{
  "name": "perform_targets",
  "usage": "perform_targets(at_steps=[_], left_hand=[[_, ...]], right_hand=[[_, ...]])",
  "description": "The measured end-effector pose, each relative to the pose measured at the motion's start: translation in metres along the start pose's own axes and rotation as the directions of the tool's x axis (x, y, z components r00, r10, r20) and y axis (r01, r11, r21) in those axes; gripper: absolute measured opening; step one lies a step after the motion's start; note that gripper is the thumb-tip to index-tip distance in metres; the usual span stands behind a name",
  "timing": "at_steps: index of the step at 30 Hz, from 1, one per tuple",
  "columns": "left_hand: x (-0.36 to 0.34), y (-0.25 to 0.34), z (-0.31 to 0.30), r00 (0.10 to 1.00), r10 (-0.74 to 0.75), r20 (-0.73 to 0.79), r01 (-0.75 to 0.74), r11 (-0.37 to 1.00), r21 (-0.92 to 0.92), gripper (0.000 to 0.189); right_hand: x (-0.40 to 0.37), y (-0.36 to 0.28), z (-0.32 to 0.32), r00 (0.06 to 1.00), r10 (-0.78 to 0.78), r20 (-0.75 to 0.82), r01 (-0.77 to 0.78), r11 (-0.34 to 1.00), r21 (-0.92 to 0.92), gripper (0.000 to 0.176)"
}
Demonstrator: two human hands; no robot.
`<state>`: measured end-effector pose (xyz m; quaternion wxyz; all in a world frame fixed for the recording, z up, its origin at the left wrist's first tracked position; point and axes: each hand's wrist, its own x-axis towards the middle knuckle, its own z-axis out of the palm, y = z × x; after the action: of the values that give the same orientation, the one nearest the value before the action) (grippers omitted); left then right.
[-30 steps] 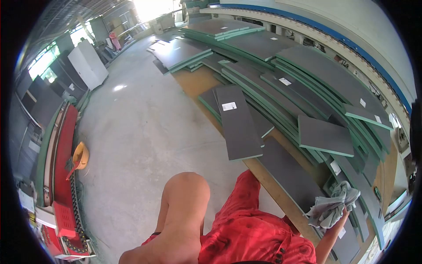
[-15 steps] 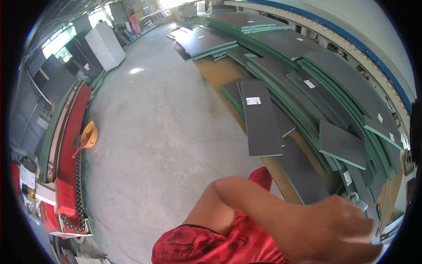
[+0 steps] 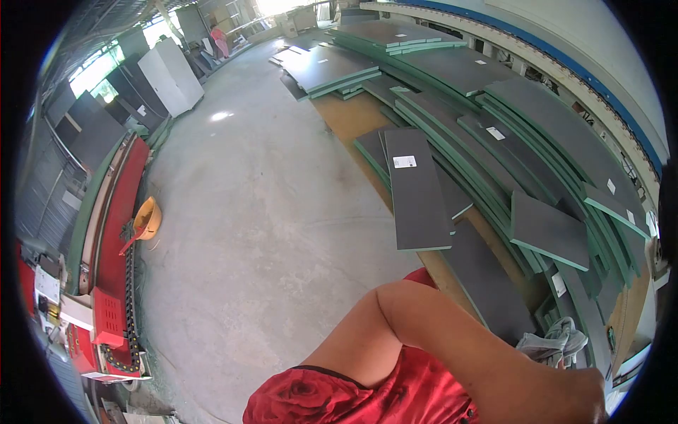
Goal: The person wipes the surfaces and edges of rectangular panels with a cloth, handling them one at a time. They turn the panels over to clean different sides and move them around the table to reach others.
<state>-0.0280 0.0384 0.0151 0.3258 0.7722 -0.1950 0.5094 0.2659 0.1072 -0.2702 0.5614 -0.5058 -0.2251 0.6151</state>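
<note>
My left arm crosses from the red patterned sleeve over to the lower right, its elbow bent high. At its end, my left hand [image 3: 568, 397] shows mainly its back, dropping toward the bottom edge of the view. Its fingers are hidden, so I cannot tell what they hold. Just above the wrist lies a crumpled grey-white cloth, like a work glove [image 3: 556, 342], at the end of the dark boards. Near the forearm are a long dark board [image 3: 487, 279] and a labelled dark panel [image 3: 421, 201] with green edges. My right hand does not show.
Stacks of dark panels with green edges [image 3: 452, 152] fill the right side, over a brown base sheet [image 3: 346, 116]. Beyond them runs a long machine with a blue strip [image 3: 565, 60]. At left are a red machine [image 3: 109, 233], a yellow-orange hard hat [image 3: 148, 218] and a white cabinet [image 3: 169, 78].
My left hand has moved down and slightly right, and the forearm now slopes more steeply. More of the grey-white cloth shows above the wrist. The panels stay put.
</note>
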Motion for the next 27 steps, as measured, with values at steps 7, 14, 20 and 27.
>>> perform_targets(at_steps=[7, 14, 20, 27], left_hand=[[-0.008, -0.019, 0.033, 0.996, -0.079, -0.038, 0.078, 0.996, -0.033, 0.021], [-0.090, -0.022, -0.027, 0.880, -0.470, -0.064, 0.470, 0.848, 0.243, 0.018], [-0.286, -0.008, -0.171, -0.082, -0.198, -0.977, 0.995, -0.064, -0.071, 0.033], [-0.357, 0.019, -0.193, -0.265, 0.184, -0.946, 0.876, -0.365, -0.316, 0.050]], right_hand=[[0.002, 0.001, -0.010, 0.999, 0.017, -0.032, -0.016, 1.000, 0.026, 0.052], [0.024, -0.001, -0.047, 0.998, -0.005, -0.060, 0.011, 0.996, 0.094, 0.055], [0.024, -0.003, -0.061, 0.994, -0.066, -0.083, 0.083, 0.971, 0.222, 0.046], [0.043, 0.008, -0.083, 0.986, -0.142, -0.082, 0.159, 0.953, 0.256, 0.039]])
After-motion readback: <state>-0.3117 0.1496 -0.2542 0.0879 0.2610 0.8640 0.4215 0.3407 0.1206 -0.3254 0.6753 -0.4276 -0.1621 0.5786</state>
